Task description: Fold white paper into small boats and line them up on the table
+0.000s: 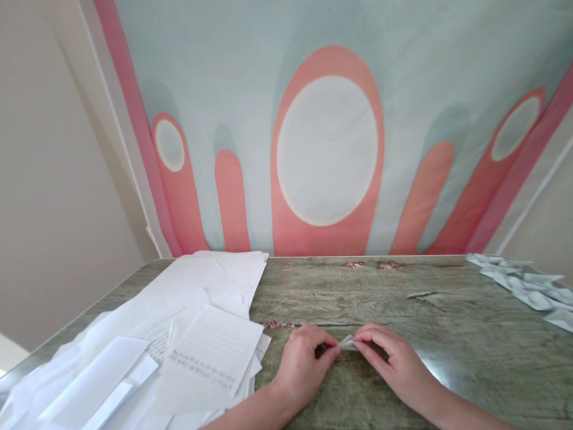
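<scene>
A small folded piece of white paper [346,343] is pinched between my two hands, just above the middle of the table. My left hand [303,357] grips its left end between thumb and fingers. On the other side, my right hand [392,359] holds the right end in the same kind of pinch. Most of the paper is hidden by my fingertips, so its exact folded shape is hard to make out.
A spread pile of loose white paper [173,292], some sheets printed, covers the table's left side. Several small folded white paper pieces [539,296] lie along the right edge. The wood-patterned table [317,286] meets a wall hanging [233,59] at the back.
</scene>
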Motion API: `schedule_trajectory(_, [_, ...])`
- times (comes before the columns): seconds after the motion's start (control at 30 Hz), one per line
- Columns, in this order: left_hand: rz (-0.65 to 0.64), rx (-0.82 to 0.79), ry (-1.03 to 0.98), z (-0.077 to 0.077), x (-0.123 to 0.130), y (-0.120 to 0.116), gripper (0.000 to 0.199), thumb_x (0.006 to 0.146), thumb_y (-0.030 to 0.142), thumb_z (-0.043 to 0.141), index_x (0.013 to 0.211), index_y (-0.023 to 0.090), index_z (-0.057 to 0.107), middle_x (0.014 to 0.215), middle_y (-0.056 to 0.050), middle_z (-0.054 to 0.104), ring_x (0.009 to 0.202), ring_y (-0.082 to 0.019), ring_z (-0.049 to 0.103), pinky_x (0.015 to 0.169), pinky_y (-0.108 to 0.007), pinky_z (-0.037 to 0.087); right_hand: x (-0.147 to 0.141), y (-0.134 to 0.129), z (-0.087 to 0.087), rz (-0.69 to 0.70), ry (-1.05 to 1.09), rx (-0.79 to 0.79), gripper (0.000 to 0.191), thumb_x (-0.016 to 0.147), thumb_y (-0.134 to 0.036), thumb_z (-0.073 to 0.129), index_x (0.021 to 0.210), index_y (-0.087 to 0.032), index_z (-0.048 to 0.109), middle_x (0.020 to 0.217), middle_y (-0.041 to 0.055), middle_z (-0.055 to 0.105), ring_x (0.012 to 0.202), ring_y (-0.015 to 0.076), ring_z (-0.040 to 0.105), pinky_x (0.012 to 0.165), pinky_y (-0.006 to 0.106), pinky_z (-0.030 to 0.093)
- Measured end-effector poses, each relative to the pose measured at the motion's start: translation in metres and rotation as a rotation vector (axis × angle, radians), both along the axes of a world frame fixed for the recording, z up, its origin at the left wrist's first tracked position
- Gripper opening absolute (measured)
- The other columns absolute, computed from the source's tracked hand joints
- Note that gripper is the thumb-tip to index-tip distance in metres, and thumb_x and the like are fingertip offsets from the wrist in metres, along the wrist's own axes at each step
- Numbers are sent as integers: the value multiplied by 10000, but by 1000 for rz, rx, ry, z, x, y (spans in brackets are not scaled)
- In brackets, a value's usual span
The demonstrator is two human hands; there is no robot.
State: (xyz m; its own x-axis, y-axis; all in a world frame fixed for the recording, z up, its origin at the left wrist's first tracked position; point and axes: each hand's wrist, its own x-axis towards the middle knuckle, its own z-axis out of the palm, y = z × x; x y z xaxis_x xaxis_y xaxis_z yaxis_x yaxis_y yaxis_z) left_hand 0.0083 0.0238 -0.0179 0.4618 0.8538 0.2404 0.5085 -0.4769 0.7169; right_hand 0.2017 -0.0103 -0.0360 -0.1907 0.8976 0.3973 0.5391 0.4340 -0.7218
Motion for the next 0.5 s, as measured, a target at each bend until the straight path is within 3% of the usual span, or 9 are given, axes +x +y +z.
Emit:
schedule_trajectory(0.13, [14,67,-9,-2,-1,-1,120,741,226,667,860,206,662,849,-24,642,845,-197,552,775,-290,400,-1,-1,0,1,-54,19,146,911,-260,453,836,-214,570,849,32,599,822,182,559,753,304,431])
schedule_trajectory(0.3, [-32,156,1,-1,0,-4,59,819,227,593,824,201,646,832,-28,616,837,-185,534,782,-291,389,-2,-3,1,22,-129,67,127,909,-223,455,863,-218,574,859,31,588,827,182,548,754,314,420])
schedule_trajectory(0.5, [-53,145,85,-2,1,-5,70,770,217,652,838,210,665,831,-28,613,838,-190,538,766,-286,395,-6,-5,4,49,-188,104,137,897,-209,483,837,-218,607,839,31,562,806,175,541,718,296,424])
